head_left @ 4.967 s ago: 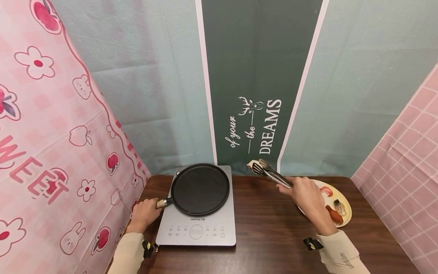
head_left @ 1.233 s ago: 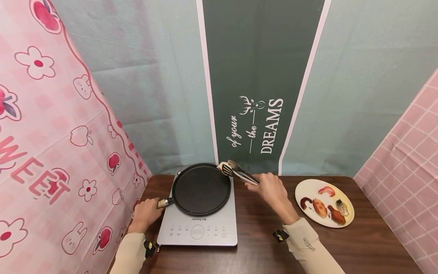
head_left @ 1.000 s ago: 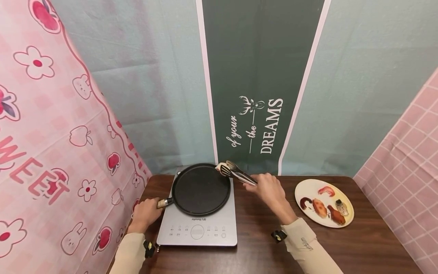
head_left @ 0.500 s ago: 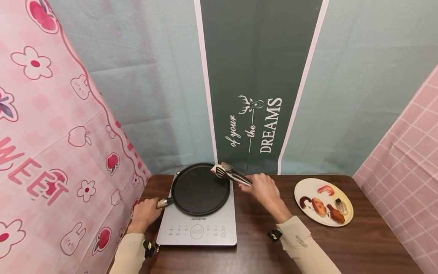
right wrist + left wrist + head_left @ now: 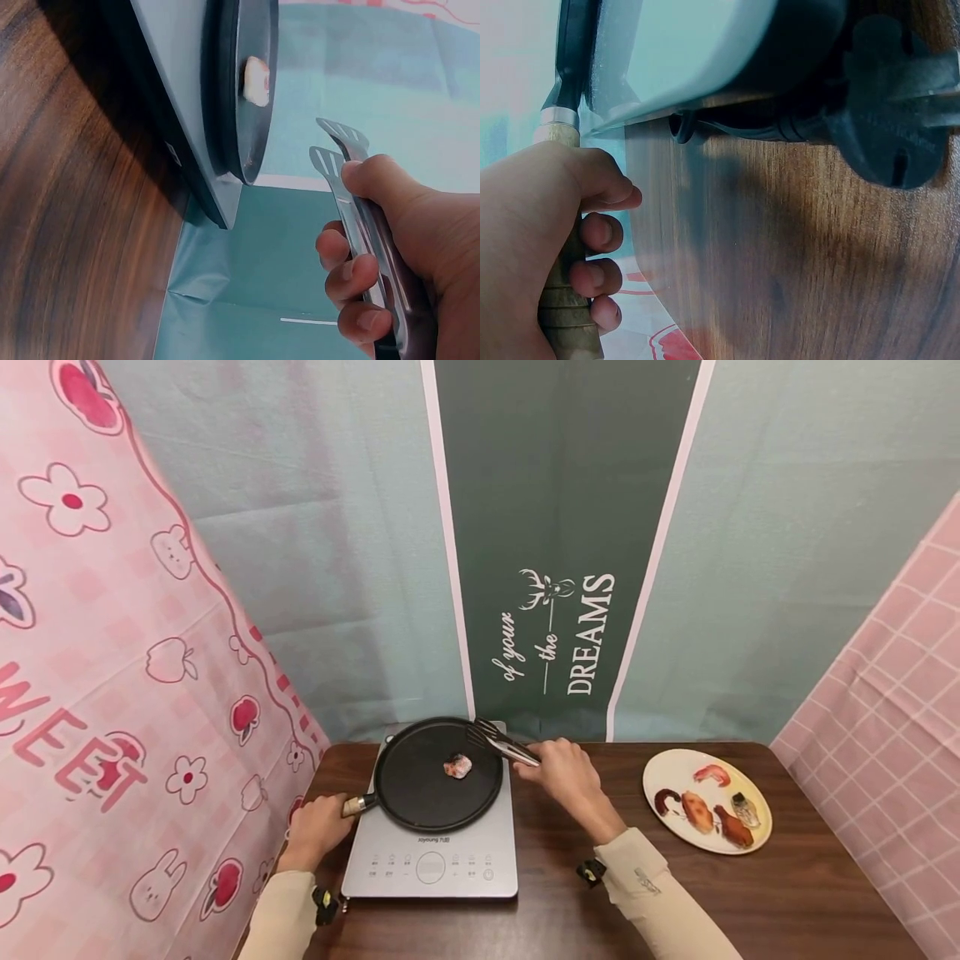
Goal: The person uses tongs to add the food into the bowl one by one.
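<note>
My left hand (image 5: 318, 828) grips the wooden handle (image 5: 571, 300) of a flat black frying pan (image 5: 427, 785), which sits on a silver induction cooker (image 5: 397, 881). In my right hand (image 5: 566, 777) is a pair of metal tongs (image 5: 504, 745) with slotted heads, held over the pan's right rim. The right wrist view shows the tong heads apart, with nothing between them. A small white and reddish-brown piece of food (image 5: 457, 767) lies on the pan, right of its middle, separate from the tongs; its exact kind is unclear.
On the right of the wooden table (image 5: 570, 893) stands an oval plate (image 5: 678, 835) with several food pieces, among them a shrimp (image 5: 712, 774) and a drumstick (image 5: 733, 828). Cloth hangs close behind and on both sides. A black plug (image 5: 889, 105) shows beside the cooker.
My right hand has carried the tongs left from near the plate to above the pan. The food piece has dropped from the tongs onto the pan. My left hand has stayed on the handle.
</note>
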A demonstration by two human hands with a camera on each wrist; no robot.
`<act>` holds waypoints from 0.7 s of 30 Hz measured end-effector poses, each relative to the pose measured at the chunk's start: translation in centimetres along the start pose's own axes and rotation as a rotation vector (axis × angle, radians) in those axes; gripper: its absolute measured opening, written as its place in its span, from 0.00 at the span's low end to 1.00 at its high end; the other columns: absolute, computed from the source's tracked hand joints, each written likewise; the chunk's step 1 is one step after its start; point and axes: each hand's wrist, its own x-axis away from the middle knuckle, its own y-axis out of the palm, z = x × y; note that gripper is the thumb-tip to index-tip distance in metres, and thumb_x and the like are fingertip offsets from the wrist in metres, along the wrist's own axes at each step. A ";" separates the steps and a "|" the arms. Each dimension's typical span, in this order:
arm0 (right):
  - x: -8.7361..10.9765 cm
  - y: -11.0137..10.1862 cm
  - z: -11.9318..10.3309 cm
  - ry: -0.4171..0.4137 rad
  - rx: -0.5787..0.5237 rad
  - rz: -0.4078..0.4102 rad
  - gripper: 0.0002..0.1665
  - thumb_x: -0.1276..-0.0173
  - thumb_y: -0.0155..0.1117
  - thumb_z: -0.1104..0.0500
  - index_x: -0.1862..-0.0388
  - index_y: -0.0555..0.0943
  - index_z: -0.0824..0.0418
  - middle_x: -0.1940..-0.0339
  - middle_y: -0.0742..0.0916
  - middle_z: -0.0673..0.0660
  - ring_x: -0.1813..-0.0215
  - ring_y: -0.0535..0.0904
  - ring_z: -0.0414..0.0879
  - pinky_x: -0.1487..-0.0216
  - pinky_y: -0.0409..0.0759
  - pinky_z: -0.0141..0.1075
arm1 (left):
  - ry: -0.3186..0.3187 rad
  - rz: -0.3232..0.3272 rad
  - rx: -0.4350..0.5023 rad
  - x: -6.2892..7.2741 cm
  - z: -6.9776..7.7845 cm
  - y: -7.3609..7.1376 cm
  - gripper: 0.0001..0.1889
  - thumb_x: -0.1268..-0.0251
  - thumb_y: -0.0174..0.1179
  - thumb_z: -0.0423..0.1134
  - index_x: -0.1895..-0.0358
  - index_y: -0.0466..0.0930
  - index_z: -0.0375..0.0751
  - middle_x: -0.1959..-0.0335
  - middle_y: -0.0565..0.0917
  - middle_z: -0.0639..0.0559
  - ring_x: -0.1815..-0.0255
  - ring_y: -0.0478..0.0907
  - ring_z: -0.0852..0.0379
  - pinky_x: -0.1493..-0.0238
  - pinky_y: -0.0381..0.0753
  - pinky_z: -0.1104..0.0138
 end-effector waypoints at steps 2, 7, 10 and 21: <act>0.0 0.1 -0.1 0.000 -0.002 -0.005 0.13 0.37 0.79 0.43 0.64 0.91 0.49 0.79 0.84 0.53 0.77 0.81 0.53 0.75 0.75 0.48 | -0.001 -0.003 0.003 0.0 0.0 0.0 0.08 0.37 0.69 0.41 0.65 0.82 0.40 0.73 0.86 0.41 0.74 0.83 0.38 0.73 0.77 0.46; 0.0 0.1 -0.3 0.008 -0.001 -0.015 0.16 0.38 0.79 0.42 0.60 0.92 0.50 0.76 0.86 0.55 0.75 0.83 0.54 0.73 0.77 0.49 | -0.001 0.001 0.007 0.0 -0.1 0.0 0.08 0.37 0.69 0.41 0.65 0.82 0.40 0.73 0.85 0.42 0.75 0.83 0.39 0.73 0.77 0.46; 0.0 0.1 -0.3 0.012 0.004 -0.022 0.17 0.38 0.79 0.41 0.59 0.92 0.50 0.75 0.87 0.56 0.75 0.83 0.54 0.73 0.77 0.49 | -0.001 -0.001 0.004 0.0 -0.1 0.0 0.09 0.37 0.70 0.41 0.63 0.83 0.39 0.73 0.86 0.42 0.75 0.83 0.39 0.73 0.77 0.46; 0.3 0.4 -0.3 0.026 0.019 -0.058 0.23 0.40 0.80 0.39 0.56 0.92 0.54 0.76 0.86 0.55 0.77 0.79 0.51 0.74 0.75 0.47 | 0.001 -0.002 0.003 0.0 -0.2 0.1 0.09 0.36 0.70 0.41 0.63 0.83 0.39 0.73 0.85 0.42 0.76 0.82 0.40 0.73 0.76 0.47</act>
